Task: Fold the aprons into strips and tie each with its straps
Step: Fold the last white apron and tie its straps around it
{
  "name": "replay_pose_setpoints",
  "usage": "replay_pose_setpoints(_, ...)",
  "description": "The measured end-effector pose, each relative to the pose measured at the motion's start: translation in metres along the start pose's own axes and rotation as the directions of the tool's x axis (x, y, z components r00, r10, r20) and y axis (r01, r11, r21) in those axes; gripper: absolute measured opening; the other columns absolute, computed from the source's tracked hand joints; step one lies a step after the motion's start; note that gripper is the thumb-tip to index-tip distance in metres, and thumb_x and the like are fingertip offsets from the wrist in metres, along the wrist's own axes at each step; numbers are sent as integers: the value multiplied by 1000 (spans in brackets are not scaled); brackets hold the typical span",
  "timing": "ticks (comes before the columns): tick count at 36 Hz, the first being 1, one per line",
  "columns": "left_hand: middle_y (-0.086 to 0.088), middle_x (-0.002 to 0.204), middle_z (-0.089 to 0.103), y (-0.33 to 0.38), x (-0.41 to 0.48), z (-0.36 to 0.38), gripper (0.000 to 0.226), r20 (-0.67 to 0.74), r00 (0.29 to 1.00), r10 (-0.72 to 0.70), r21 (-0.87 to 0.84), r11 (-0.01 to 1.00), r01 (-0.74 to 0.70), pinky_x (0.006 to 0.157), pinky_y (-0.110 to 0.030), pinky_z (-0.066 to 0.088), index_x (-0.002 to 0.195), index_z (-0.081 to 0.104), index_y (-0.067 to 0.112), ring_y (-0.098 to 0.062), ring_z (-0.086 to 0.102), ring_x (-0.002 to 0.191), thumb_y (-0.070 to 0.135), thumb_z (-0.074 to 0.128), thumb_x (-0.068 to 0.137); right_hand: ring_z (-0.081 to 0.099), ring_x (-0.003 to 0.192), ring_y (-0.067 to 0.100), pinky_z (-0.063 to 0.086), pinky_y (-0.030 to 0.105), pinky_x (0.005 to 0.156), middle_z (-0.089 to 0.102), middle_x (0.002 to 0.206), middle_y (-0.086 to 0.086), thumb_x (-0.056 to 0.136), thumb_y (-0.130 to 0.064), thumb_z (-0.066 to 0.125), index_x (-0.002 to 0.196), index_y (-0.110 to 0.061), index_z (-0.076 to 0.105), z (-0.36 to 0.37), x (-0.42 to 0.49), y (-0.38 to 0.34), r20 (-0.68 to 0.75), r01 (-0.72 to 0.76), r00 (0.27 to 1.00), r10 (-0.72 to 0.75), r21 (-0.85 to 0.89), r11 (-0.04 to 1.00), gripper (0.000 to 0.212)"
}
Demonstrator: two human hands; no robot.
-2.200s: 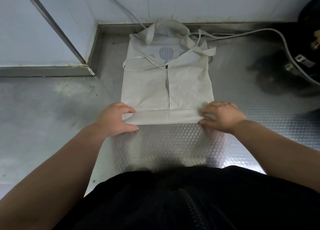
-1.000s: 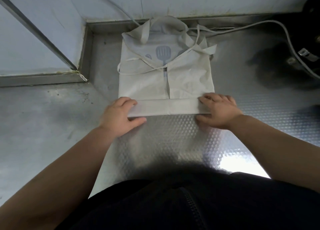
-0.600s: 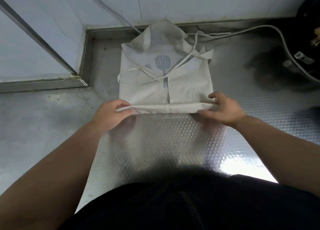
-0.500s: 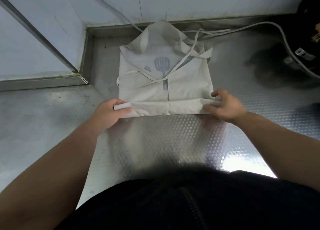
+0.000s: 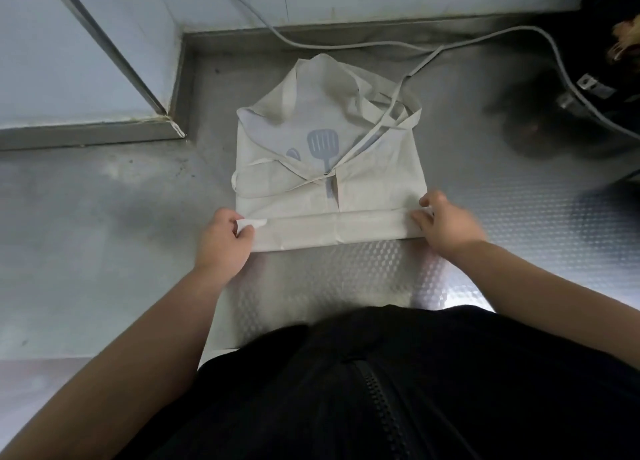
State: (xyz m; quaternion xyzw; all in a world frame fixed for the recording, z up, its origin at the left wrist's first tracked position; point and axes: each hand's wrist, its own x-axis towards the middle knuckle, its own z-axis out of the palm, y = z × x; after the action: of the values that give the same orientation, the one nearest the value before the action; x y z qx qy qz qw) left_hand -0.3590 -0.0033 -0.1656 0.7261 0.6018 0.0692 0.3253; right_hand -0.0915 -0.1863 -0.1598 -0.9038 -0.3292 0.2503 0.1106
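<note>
Cream apron (image 5: 329, 169) on the steel tabletop (image 5: 104, 217) has gained another turn since a moment ago, the left hand (image 5: 221, 241) and right hand (image 5: 446, 224) each pinching an end of the folded band (image 5: 332, 233), so the strip is thickening toward the loose straps (image 5: 381, 130).

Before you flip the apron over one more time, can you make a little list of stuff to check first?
1. Left hand pinching the left end of the folded strip: ok.
2. Right hand holding the right end: ok.
3. Strip lying flat and even across the cream cloth apron: ok, near edge looks straight.
4. Thin cream straps clear of the next fold: not ok, they cross the apron just ahead of the strip.
5. Grey cable off the apron: ok, it runs behind it.
6. Whether the layers under the strip are smooth: cannot tell, hidden.
</note>
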Motion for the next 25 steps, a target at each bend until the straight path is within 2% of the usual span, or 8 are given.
replay_pose_setpoints(5,-11,111,54,-5,-17,3,25,-72,997,21,56,998,-17,75,-30,36,115,53,12,-31,54,99,16,54,91,56,88,32,39,33,70,64,95,10,97,-40,45,99,-16,59,2,-9,-2,-19,76,997,-78,-99,992,28)
replay_pose_setpoints(8,-12,127,46,-7,-22,4,23,-136,973,186,203,967,-156,89,-36,40,108,64,15,-34,48,111,10,55,88,54,105,31,42,36,86,60,116,10,93,-52,44,108,-22,61,1,-14,2,42,119,993,-114,-133,984,38)
replay_pose_setpoints(10,-9,130,51,-12,-24,3,25,-85,941,328,259,919,-298,96,-36,40,110,68,13,-34,46,115,8,55,89,44,124,28,35,37,103,40,142,5,84,-57,55,124,-28,56,-2,-19,5,105,145,986,-133,-117,983,49)
replay_pose_setpoints(13,3,136,52,-19,-27,-1,34,39,946,322,227,919,-322,99,-27,36,124,62,16,-21,51,120,23,59,91,31,135,29,23,39,111,20,155,-4,79,-50,65,138,-31,42,-6,-24,9,176,222,966,-187,-206,953,66)
replay_pose_setpoints(16,7,138,46,-19,-34,-4,73,124,953,277,242,923,-299,105,-25,33,131,56,20,-12,44,126,54,76,69,33,135,29,24,39,109,31,152,-8,88,-42,56,139,-29,43,-7,-21,11,138,268,961,-241,-227,937,54)
replay_pose_setpoints(18,7,132,46,-18,-36,-4,83,145,949,280,223,925,-307,104,-26,35,129,57,20,-12,44,123,55,83,58,38,131,28,26,38,106,42,146,-5,93,-38,50,135,-29,50,-8,-18,13,106,305,952,-287,-246,920,43)
replay_pose_setpoints(22,8,113,55,-14,-30,-13,40,154,963,223,122,962,-242,85,-18,35,108,69,22,-13,55,106,31,81,71,54,110,32,34,39,95,65,111,6,93,-37,50,114,-21,63,-14,-11,14,58,289,957,-283,-187,939,30)
replay_pose_setpoints(25,5,77,62,-7,-23,-21,10,239,964,119,56,989,-136,64,-25,36,82,73,28,-15,57,74,36,68,84,56,94,31,41,36,83,62,94,7,91,-39,54,98,-17,56,-19,0,11,60,158,986,-158,2,987,24)
